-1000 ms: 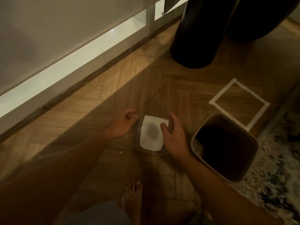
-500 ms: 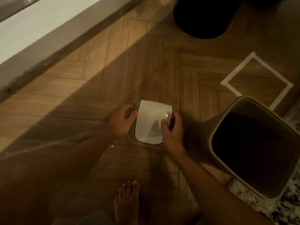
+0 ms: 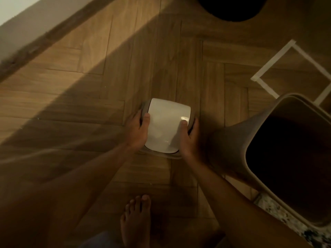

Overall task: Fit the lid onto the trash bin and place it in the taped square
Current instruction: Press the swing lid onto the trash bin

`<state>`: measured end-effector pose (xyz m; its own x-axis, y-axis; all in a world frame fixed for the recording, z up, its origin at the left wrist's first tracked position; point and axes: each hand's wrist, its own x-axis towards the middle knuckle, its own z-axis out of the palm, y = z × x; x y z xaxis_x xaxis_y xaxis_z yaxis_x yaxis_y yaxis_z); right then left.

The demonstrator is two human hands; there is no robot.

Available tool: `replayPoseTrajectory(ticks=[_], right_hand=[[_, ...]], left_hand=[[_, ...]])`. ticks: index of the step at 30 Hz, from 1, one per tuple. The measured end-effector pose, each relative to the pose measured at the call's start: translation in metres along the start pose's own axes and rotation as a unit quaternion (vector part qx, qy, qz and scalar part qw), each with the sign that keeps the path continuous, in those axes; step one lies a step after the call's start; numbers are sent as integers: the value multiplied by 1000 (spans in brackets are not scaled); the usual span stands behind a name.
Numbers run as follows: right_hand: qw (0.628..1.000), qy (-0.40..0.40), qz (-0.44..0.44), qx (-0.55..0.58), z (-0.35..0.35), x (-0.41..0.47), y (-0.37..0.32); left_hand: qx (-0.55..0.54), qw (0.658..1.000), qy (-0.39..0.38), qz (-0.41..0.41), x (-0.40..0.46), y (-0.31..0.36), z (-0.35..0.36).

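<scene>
The lid (image 3: 165, 122), a white flap in a grey-beige frame, is at the middle of the wooden floor. My left hand (image 3: 138, 129) grips its left edge with the thumb on the white flap. My right hand (image 3: 189, 136) grips its right edge, thumb also on top. The open beige trash bin (image 3: 238, 140) stands upright to the right of the lid, its dark inside showing. The taped square (image 3: 268, 64) of white tape lies on the floor beyond the bin at the upper right; the bin's rim hides its near corner.
A dark round object (image 3: 231, 8) stands on the floor at the top. A wall skirting (image 3: 35, 45) runs along the upper left. A patterned rug (image 3: 279, 215) lies at the lower right under the bin's edge. My bare foot (image 3: 136, 221) is at the bottom centre.
Both hands have closed around the lid's sides, from hovering beside it a second ago. The view has dropped closer to the floor, so the lid and bin look larger.
</scene>
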<state>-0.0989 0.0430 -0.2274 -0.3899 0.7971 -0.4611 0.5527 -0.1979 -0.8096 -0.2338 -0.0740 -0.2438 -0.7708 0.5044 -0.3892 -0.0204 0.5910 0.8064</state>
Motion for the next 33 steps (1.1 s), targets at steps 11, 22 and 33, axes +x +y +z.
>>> replayPoseTrajectory(ticks=[11,22,33], right_hand=[[994,-88,-62,-3,1,-44,-77],[984,-65,-167,-17,-55,-111,-184],[985,-6,-163,61,-203,-137,-217]], left_hand=[[9,999,52,-7,-29,47,-68],[-15,994,83,68,-89,161,-141],[-29,986,-8,165,-132,284,-87]])
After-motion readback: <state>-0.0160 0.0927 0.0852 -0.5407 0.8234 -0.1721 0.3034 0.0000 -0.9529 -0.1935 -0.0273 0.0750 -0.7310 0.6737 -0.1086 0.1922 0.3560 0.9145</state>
